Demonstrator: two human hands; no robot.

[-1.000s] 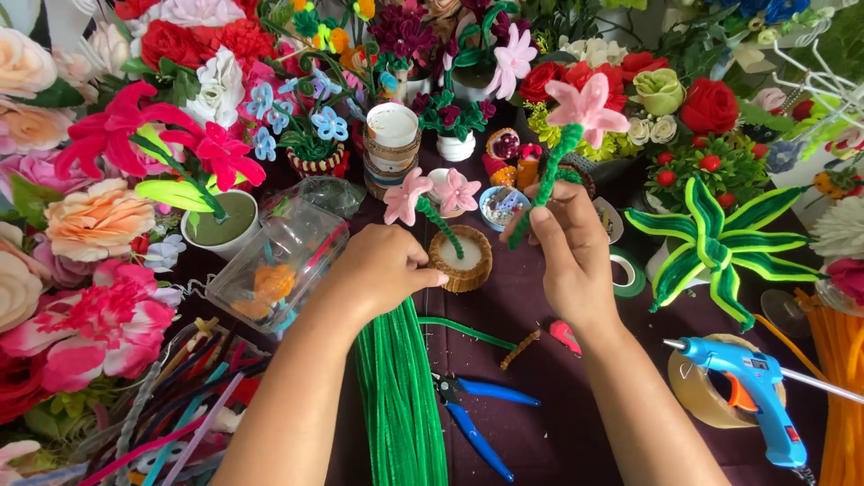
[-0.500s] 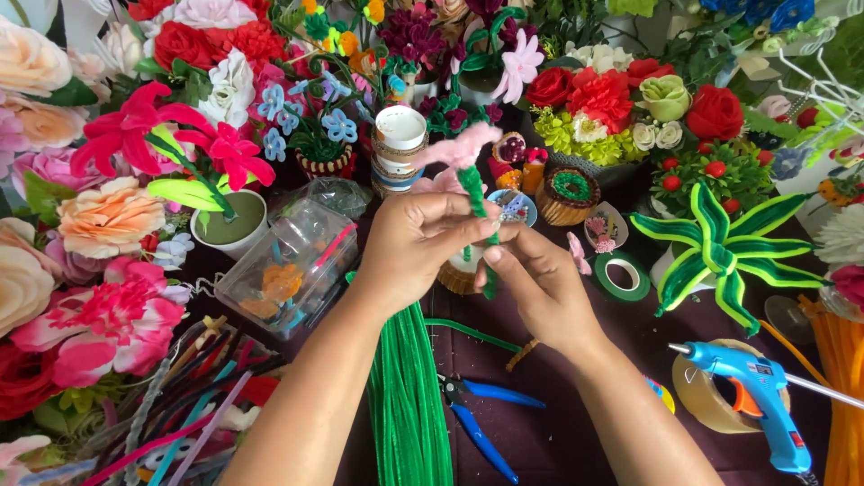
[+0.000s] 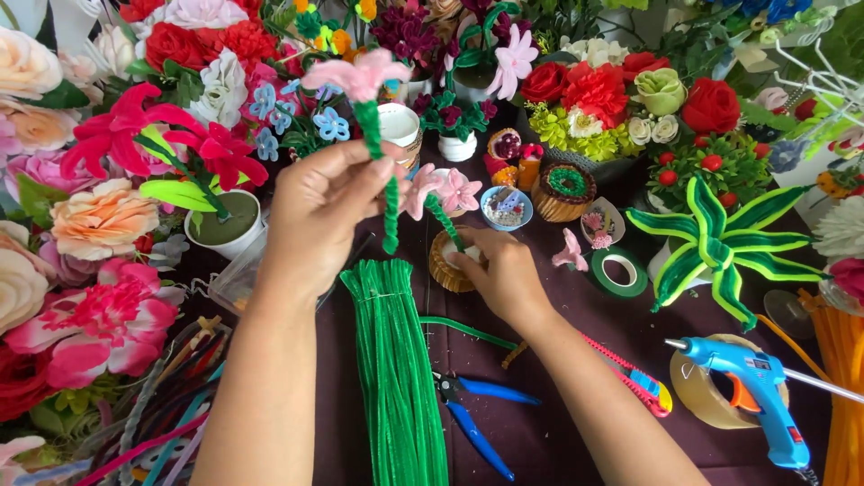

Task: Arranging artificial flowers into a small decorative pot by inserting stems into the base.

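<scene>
Overhead, two hands: left hand (image 3: pixel 319 211) pinching one pink flower (image 3: pixel 358 76), right hand (image 3: pixel 499 270) steadying one pot (image 3: pixel 447 264).

Left hand (image 3: pixel 319 211) raised, fingers pinched; right hand (image 3: pixel 504 274) lower, fingers curled.

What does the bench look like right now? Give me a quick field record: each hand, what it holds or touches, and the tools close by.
left hand: raised, pinching the green stem of a pink pipe-cleaner flower
right hand: lower, on a small woven pot holding two pink flowers
between the arms: bundle of green pipe cleaners
tools: blue-handled pliers, blue glue gun, green tape roll
surroundings: many handmade flowers to the left and behind
</scene>
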